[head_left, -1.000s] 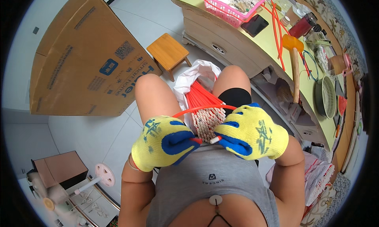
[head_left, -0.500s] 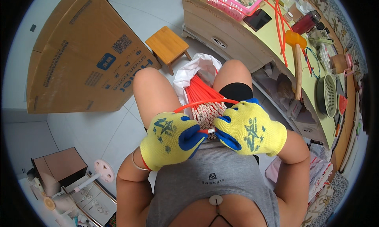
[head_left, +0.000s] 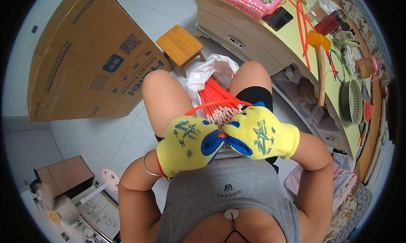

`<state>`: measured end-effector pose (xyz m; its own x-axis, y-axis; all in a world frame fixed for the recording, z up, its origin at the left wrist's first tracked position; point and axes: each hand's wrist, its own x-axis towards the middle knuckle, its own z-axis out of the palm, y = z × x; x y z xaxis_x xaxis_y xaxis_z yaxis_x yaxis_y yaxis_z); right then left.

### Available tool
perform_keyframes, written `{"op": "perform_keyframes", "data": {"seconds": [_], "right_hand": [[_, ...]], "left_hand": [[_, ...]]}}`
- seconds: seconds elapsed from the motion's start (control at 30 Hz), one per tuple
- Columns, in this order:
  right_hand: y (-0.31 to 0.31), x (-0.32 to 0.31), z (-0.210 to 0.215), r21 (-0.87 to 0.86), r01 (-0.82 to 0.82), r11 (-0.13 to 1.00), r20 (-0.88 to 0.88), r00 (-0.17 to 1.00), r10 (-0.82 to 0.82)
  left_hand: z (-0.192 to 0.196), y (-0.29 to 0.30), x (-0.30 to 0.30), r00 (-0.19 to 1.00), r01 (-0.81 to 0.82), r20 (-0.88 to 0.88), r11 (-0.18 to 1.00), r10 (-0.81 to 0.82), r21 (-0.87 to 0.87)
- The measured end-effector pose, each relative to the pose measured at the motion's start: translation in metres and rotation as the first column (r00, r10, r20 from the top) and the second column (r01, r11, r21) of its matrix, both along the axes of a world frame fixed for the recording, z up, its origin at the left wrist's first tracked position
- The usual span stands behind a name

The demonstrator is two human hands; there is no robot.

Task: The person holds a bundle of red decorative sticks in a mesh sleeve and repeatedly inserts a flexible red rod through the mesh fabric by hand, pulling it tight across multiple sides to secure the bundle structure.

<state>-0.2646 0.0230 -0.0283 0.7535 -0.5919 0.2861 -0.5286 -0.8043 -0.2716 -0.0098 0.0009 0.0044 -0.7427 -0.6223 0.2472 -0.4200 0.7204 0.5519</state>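
Observation:
Both my hands wear yellow knit gloves with blue-coated fingers. My left hand (head_left: 188, 143) and my right hand (head_left: 262, 135) are closed on a thin red tube (head_left: 207, 102), bent into a loop. Its ends meet between my fingertips, which touch; the white piece at the joint is hidden now. Just beyond, between my thighs, lies a bundle of red tubes (head_left: 215, 93) with white ends (head_left: 222, 116) pointing at me. The bundle rests in a white plastic bag (head_left: 203, 72).
A large cardboard box (head_left: 93, 61) stands at the left, beside a small wooden stool (head_left: 179, 44). On the right-hand table (head_left: 296, 34) are a pink basket (head_left: 245, 5), phone (head_left: 278, 18), orange-headed mallet (head_left: 320, 53), red bottle (head_left: 330, 22) and green strainer (head_left: 351, 102).
My hands have drawn closer until their fingertips meet. The tube's loop has flattened, and the white piece seen before at its joint is now covered by my fingers.

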Motion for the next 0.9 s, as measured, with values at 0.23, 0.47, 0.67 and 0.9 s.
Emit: {"op": "perform_keyframes", "data": {"seconds": [0.23, 0.47, 0.67, 0.9], "right_hand": [[-0.020, -0.006, 0.029, 0.140, -0.069, 0.988, 0.343, 0.939, 0.017], [-0.008, -0.004, 0.020, 0.326, -0.118, 0.938, 0.320, 0.947, 0.007], [-0.005, -0.003, 0.019, 0.233, -0.115, 0.966, 0.300, 0.953, 0.041], [-0.050, -0.017, 0.038, 0.266, -0.025, 0.964, 0.475, 0.873, -0.109]], "left_hand": [[0.012, -0.011, 0.006, 0.999, 0.053, -0.008, 0.998, -0.052, 0.035], [-0.002, -0.001, 0.004, 0.997, 0.076, -0.042, 0.973, -0.068, 0.216], [-0.001, -0.002, 0.003, 0.985, 0.098, 0.121, 0.976, -0.123, 0.194], [0.047, -0.024, 0.025, 0.967, -0.079, 0.243, 0.997, 0.081, -0.017]]}}
